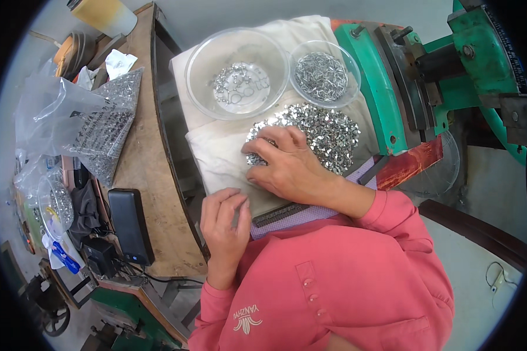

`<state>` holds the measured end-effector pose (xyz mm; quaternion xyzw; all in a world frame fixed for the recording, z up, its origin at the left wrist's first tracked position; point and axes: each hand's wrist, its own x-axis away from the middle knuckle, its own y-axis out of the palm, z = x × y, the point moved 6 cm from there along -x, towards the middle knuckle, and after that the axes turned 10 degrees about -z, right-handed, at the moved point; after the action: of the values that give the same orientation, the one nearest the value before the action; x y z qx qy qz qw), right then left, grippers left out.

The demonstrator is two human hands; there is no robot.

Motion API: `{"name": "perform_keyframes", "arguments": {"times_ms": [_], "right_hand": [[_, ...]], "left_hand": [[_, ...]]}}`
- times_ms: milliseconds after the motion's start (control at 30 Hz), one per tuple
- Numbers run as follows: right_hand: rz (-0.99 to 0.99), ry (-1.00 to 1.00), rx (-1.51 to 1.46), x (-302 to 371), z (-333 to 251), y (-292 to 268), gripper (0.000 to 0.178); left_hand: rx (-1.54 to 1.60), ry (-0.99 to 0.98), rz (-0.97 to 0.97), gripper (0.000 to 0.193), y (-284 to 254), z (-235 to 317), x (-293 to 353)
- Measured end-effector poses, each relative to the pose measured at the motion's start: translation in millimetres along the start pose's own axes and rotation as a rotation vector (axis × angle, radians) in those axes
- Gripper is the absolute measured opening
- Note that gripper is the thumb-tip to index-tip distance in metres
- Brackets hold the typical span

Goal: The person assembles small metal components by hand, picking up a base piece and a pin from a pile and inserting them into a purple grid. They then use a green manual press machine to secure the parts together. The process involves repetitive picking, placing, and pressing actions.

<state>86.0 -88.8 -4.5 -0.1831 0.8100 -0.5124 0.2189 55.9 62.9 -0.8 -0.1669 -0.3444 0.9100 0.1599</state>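
My right hand (290, 167) rests on the left side of a heap of small shiny metal pieces (331, 134). Its fingers are bent and spread, their tips among the pieces. Nearer to me, my left hand (223, 225) hovers by the cloth's front edge, fingers loosely curved and thumb apart; I see nothing in it. The heap lies on a pale cloth (208, 152). Behind it stand a large clear plastic tub (196, 79) with a few small metal parts and rings inside, and a smaller clear bowl (351, 73) of short metal pins.
A green machine (392, 126) with dark steel plates stands close on the right. At left, a wooden bench (161, 234) carries a plastic bag of metal parts (108, 128) and a black power bank (130, 225). A dark, textured strip (281, 214) lies along my near edge.
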Motion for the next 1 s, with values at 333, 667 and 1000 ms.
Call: {"name": "perform_keyframes", "arguments": {"times_ms": [333, 667, 1000], "right_hand": [[0.036, 0.075, -0.039, 0, 1, 2, 0.009], [0.093, 0.231, -0.124, 64, 24, -44, 0.014], [0.031, 0.229, -0.106, 112, 0, -27, 0.016]], "left_hand": [[0.071, 0.111, -0.227, 0.028, 32, 20, 18], [0.003, 0.203, -0.279, 0.020, 59, 39, 0], [-0.050, 0.217, -0.279, 0.022, 61, 40, 1]]}}
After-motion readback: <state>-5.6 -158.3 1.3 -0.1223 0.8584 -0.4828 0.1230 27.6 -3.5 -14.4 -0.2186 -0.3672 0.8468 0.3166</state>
